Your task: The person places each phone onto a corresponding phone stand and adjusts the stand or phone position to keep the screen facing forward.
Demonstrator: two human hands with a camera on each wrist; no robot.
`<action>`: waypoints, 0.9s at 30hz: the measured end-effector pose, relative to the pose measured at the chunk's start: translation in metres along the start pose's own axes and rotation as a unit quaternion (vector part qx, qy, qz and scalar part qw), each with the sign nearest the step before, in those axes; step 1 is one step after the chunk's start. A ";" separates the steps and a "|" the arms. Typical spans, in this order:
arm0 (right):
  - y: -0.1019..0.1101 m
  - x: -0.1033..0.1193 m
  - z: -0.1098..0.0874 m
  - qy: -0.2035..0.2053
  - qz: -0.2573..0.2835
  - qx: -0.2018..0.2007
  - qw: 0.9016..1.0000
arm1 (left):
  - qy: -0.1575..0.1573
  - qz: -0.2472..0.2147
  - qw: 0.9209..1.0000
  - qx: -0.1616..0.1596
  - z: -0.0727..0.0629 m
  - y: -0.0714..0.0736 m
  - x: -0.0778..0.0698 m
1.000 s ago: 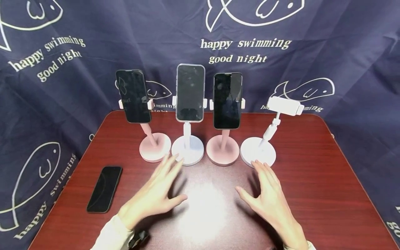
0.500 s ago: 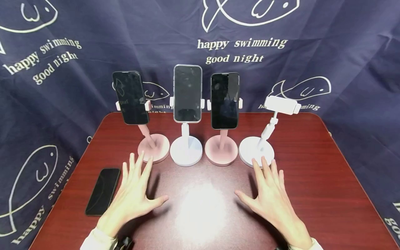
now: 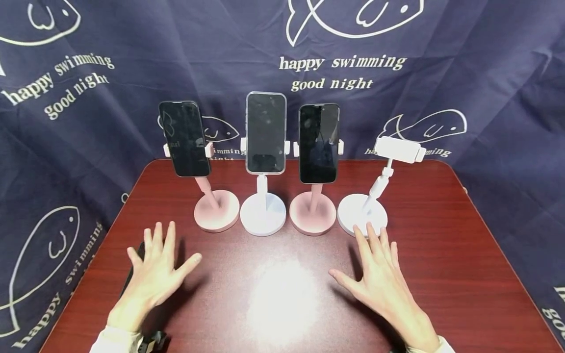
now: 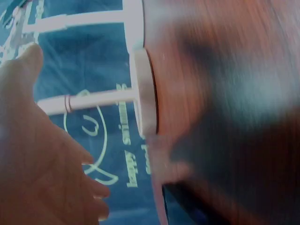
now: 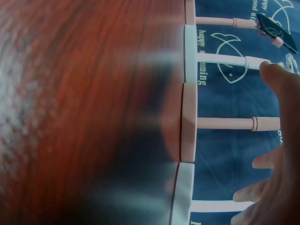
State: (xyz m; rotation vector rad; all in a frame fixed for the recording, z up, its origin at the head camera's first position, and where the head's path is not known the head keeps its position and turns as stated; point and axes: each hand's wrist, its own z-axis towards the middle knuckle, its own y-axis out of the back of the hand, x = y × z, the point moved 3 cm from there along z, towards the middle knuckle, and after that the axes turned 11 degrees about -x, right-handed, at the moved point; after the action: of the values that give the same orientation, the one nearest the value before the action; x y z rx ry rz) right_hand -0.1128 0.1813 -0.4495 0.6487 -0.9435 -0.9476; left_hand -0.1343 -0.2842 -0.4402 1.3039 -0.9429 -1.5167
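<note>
My left hand (image 3: 154, 274) hovers with spread fingers over a black smartphone (image 3: 140, 251) lying at the table's left. The hand hides most of that phone; its dark edge (image 4: 192, 204) shows in the left wrist view. Near the front of the rightmost white phone stand (image 3: 363, 215), my right hand (image 3: 384, 282) is held with fingers apart and nothing in it. That stand's clamp (image 3: 398, 149) bears no phone. To its left, a pink stand (image 3: 312, 213), a white stand (image 3: 263, 214) and another pink stand (image 3: 216, 212) each hold an upright smartphone (image 3: 319, 143).
The stands form a row with their round bases close together toward the back of the reddish wooden table (image 3: 446, 255). A dark blue cloth (image 3: 499, 88) with fish drawings and lettering hangs behind. A bright glare lies on the table's middle.
My left hand has moved left, from in front of the white and pink stands to above the lying smartphone. The right hand has stayed nearly in place, its fingers spreading a little.
</note>
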 end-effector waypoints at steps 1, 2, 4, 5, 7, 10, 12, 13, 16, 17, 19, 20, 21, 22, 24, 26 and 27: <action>0.000 0.000 0.000 -0.003 0.002 0.004 1.000 | 0.015 -0.001 1.000 0.013 0.000 0.001 0.004; -0.001 -0.001 0.000 -0.006 0.005 0.009 1.000 | 0.030 -0.004 0.999 0.025 0.000 0.002 0.009; -0.002 -0.001 0.000 -0.012 0.012 0.017 1.000 | 0.054 -0.006 0.997 0.047 0.003 0.002 0.018; -0.002 -0.001 0.001 -0.015 0.015 0.020 1.000 | 0.066 -0.008 0.996 0.058 0.004 0.001 0.022; -0.003 -0.002 0.001 -0.020 0.022 0.026 0.999 | 0.084 -0.009 0.994 0.071 0.005 0.000 0.030; -0.004 -0.003 0.001 -0.025 0.029 0.037 0.999 | 0.116 -0.004 0.991 0.069 0.006 0.002 0.039; -0.005 -0.003 0.002 -0.032 0.034 0.047 0.998 | 0.147 0.001 0.987 0.065 0.006 0.004 0.043; -0.005 -0.004 0.002 -0.036 0.037 0.052 0.997 | 0.165 0.004 0.984 0.066 0.005 0.006 0.046; -0.005 -0.006 0.002 -0.049 0.041 0.067 0.996 | 0.211 0.017 0.974 0.084 0.005 0.008 0.051; -0.006 -0.006 0.002 -0.051 0.041 0.069 0.995 | 0.217 0.022 0.972 0.091 0.005 0.009 0.052; -0.006 -0.007 0.002 -0.057 0.043 0.075 0.995 | 0.220 0.031 0.970 0.102 0.006 0.008 0.053; -0.006 -0.007 0.002 -0.059 0.043 0.078 0.994 | 0.218 0.035 0.970 0.105 0.006 0.007 0.053; -0.006 -0.007 0.002 -0.060 0.044 0.079 0.994 | 0.214 0.038 0.971 0.104 0.007 0.007 0.052; -0.006 -0.007 0.002 -0.063 0.045 0.082 0.994 | 0.210 0.040 0.971 0.103 0.008 0.006 0.050; -0.007 -0.007 0.002 -0.066 0.046 0.087 0.993 | 0.197 0.043 0.974 0.105 0.011 0.004 0.047; -0.008 -0.007 0.002 -0.068 0.047 0.090 0.993 | 0.187 0.045 0.976 0.106 0.013 0.003 0.040; -0.009 -0.006 0.002 -0.069 0.048 0.091 0.992 | 0.182 0.045 0.976 0.109 0.014 0.002 0.037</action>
State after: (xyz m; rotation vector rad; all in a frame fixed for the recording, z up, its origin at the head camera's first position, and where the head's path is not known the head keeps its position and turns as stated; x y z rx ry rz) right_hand -0.1194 0.1830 -0.4579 0.6909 -1.1832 -0.8342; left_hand -0.1492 -0.3200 -0.4479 1.6063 -0.9305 -1.0781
